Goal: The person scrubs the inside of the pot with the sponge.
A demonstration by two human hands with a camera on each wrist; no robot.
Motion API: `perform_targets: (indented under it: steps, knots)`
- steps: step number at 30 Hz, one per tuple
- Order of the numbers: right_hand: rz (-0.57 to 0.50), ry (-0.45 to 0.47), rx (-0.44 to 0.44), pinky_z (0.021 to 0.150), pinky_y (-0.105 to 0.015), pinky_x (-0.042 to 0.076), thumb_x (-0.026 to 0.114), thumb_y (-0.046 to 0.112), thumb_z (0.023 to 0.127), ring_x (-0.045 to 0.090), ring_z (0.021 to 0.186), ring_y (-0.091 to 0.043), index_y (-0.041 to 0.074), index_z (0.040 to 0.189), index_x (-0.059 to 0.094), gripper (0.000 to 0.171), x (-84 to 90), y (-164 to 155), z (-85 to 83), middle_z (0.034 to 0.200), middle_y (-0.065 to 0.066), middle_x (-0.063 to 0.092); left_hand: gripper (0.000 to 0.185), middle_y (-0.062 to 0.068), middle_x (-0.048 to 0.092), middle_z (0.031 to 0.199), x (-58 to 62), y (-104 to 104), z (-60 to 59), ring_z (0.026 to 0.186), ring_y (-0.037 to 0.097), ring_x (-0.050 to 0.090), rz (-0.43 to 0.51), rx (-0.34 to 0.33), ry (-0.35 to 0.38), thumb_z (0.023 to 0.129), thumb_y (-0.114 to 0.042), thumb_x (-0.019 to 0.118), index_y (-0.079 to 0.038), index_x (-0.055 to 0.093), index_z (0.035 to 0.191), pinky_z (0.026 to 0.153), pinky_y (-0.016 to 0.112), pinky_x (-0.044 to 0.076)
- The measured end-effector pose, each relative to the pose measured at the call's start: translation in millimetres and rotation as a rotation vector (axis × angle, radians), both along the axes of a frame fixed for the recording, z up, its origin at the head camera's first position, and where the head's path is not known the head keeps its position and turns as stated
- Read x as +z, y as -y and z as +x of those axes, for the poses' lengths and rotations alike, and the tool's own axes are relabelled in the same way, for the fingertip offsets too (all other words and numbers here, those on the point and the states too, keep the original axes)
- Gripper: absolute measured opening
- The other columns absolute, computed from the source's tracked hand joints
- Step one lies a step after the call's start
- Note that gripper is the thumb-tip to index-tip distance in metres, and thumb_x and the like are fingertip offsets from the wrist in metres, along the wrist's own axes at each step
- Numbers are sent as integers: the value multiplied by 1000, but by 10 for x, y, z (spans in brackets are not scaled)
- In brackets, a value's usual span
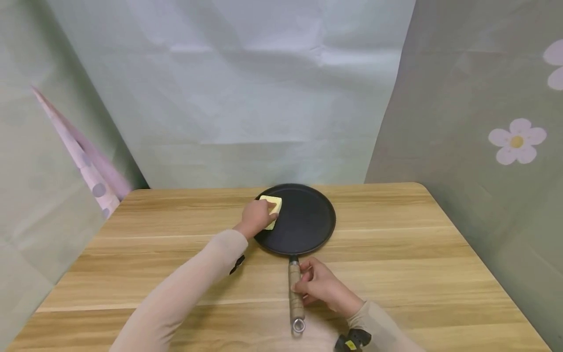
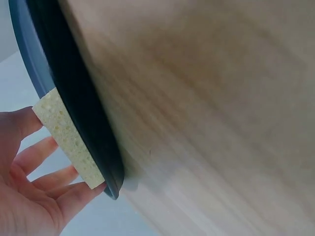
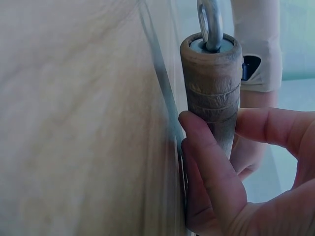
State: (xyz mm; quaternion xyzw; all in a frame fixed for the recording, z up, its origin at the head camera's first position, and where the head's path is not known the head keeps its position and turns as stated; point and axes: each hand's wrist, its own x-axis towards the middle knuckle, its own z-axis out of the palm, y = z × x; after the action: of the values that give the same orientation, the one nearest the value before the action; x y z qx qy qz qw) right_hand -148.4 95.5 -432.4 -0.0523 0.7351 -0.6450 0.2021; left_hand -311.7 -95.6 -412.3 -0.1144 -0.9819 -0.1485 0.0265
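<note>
Nearest the head cam, the right hand is seen at the near edge of the wooden table, fingers curled round the pan's wooden handle; in the right wrist view the fingers are wrapped on the handle w/ thumb on the opp. side, just below the metal hanging ring. Handle is laid pointing toward the near side, ring at its near end.

Further off, approx. mid-table, the flat black pan is rested on the wood. A yellow sponge is held on the pan's far-left part by the left hand, fingers curled over it. In the left wrist view the sponge is pressed against the pan surface near its rim, w/ fingers behind it; left hand is seen gripping it.

Pale sleeves are worn on both arms. Backdrop: grey-green cloth, w/ a flower print at far right.
</note>
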Motion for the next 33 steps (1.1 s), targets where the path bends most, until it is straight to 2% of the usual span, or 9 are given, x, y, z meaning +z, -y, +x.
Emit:
perform_targets:
  steps: [6,14,18,23,29,33]
  knots:
    - [-11,6,9,57,-36,57,65,-4,75,56,64,-18,-6,109,41,42,12,3,2,79,-7,46,37,13,67,118,-18,-32,125,97,32,66,-2,-3,-39,88,-31,69,-14,69,122,68,41,54]
    - [-7,14,17,57,-36,57,65,-4,74,56,64,-18,-7,110,41,43,25,15,-10,79,-8,47,38,17,63,123,-34,-32,262,105,37,63,6,-45,-83,87,-30,71,-12,69,120,83,46,53]
    - [11,16,17,56,-35,56,66,-3,75,55,64,-18,-6,110,41,43,21,23,-19,80,-8,48,38,17,62,125,-51,-36,330,103,38,64,8,-67,-106,85,-30,72,-12,70,119,80,47,54]
    - [15,22,17,55,-34,55,66,-3,75,55,65,-17,-5,110,41,44,14,24,-25,79,-8,48,39,16,61,128,-71,-61,424,100,37,65,11,-55,-103,84,-33,73,-15,70,119,73,44,55]
    - [22,20,17,55,-33,55,67,-2,75,55,64,-17,-5,110,41,44,20,4,-15,79,-7,49,40,16,59,130,-88,-123,496,103,37,64,2,-68,-98,85,-36,72,-16,70,120,78,44,55]
    - [16,22,13,55,-34,56,67,-3,75,55,64,-17,-6,110,41,44,26,-12,-1,79,-7,49,40,18,60,128,-100,-153,515,100,38,66,8,-101,-120,85,-34,70,-14,70,120,75,44,55]
